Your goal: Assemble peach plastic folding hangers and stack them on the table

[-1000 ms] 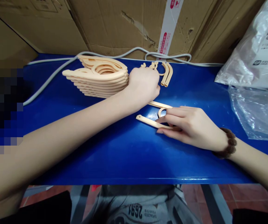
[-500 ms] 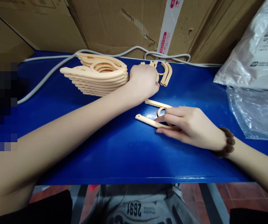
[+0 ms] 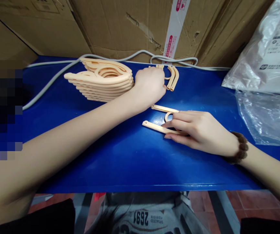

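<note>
My right hand [image 3: 198, 131] grips a beige plastic folding hanger [image 3: 154, 126] between thumb and fingers. Its two long arms point left, and part of a ring shows between them. My left hand [image 3: 151, 84] is closed, with its fingers curled down and hidden, over a group of beige hanger pieces toward the back. Just right of it lie curved hanger arms [image 3: 174, 78]. To its left is a neat pile of beige folding hangers [image 3: 101, 81], stacked one on another.
Everything rests on a blue tabletop [image 3: 120, 156]. Cardboard boxes [image 3: 115, 29] stand behind it, with a grey cable [image 3: 44, 87] along the back. White plastic packaging [image 3: 271, 55] and a clear bag [image 3: 263, 117] lie at the right. A grey printed sack [image 3: 142, 208] sits below the front edge.
The view has shifted very slightly. Both hands keep nearly the same place and grip.
</note>
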The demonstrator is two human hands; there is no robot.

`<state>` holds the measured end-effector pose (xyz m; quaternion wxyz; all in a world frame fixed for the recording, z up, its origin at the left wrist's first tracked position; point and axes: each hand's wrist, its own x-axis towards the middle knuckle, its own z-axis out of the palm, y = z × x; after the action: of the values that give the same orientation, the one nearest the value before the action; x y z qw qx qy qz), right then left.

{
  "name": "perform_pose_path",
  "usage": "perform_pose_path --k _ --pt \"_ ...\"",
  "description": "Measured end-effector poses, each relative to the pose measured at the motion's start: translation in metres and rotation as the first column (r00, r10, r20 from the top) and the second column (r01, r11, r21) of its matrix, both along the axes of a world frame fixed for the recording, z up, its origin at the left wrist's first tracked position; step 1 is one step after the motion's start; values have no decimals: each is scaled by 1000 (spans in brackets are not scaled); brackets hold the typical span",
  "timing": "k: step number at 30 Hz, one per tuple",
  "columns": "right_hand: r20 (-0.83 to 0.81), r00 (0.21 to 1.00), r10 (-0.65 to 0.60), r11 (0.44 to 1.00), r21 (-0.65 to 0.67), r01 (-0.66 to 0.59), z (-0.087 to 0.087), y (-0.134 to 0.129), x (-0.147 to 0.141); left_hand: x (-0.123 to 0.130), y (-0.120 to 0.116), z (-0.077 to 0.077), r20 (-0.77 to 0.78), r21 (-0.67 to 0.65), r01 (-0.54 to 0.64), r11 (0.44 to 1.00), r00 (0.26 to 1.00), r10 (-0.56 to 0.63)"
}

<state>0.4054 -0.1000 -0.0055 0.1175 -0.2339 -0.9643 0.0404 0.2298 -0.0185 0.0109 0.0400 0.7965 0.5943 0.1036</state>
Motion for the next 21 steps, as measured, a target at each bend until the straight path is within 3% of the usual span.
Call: perform_pose_path --k 3,5,9,12,16,21 --pt "16 1000 0 1000 -11 0 4 2 2 -6 -15 6 -44 59 -34 998 998 36" --pt "8 999 -33 999 -11 33 7 3 4 -13 -26 7 -53 128 4 992 999 3" --pt "-122 948 -294 955 -10 295 13 4 8 -37 -50 0 -159 261 101 960 985 -61" --pt "-322 822 -470 882 -187 432 15 5 10 -59 -63 -7 -256 250 248 936 949 -183" --pt "-442 726 -527 817 -499 290 15 4 8 -81 -69 -12 -324 257 394 883 896 -305" --pt "-422 708 -566 738 -643 206 17 0 4 -84 -67 -14 -340 316 502 805 852 -398"
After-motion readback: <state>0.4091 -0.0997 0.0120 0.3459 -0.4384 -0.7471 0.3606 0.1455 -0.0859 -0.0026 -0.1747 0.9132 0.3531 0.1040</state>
